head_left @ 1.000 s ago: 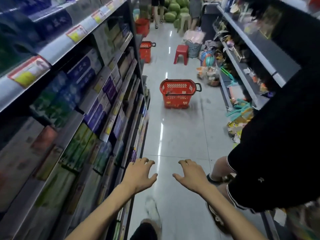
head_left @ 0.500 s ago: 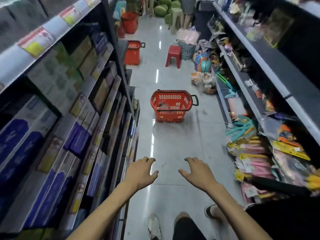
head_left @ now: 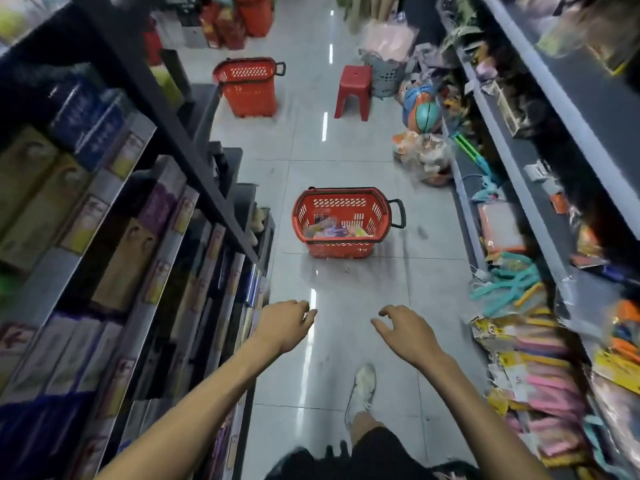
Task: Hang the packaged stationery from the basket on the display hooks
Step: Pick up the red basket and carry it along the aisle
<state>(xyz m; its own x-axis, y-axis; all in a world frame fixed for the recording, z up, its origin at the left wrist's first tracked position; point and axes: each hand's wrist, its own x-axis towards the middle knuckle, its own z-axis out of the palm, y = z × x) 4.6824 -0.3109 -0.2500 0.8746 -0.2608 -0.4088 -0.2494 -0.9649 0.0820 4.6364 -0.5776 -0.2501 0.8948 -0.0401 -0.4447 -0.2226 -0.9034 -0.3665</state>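
Note:
A red plastic basket (head_left: 304,216) with a black handle stands on the grey tiled aisle floor ahead of me. Colourful packaged stationery (head_left: 334,231) lies in its bottom. My left hand (head_left: 285,323) and my right hand (head_left: 403,329) are stretched out in front of me, palms down, fingers loosely curled, holding nothing. Both hover well short of the basket. Packaged goods (head_left: 540,372) hang and lie along the low right-hand display.
Dark shelving with boxed goods (head_left: 114,244) lines the left side. A second red basket (head_left: 247,86), a red stool (head_left: 354,91) and a grey basket (head_left: 386,76) stand further down the aisle. Balls (head_left: 424,114) and bagged toys crowd the right edge. My shoe (head_left: 363,386) is below.
I have walked forward, so the basket is nearer and its contents now show. The person in black on the right has dropped out of view. Both hands stay outstretched and empty.

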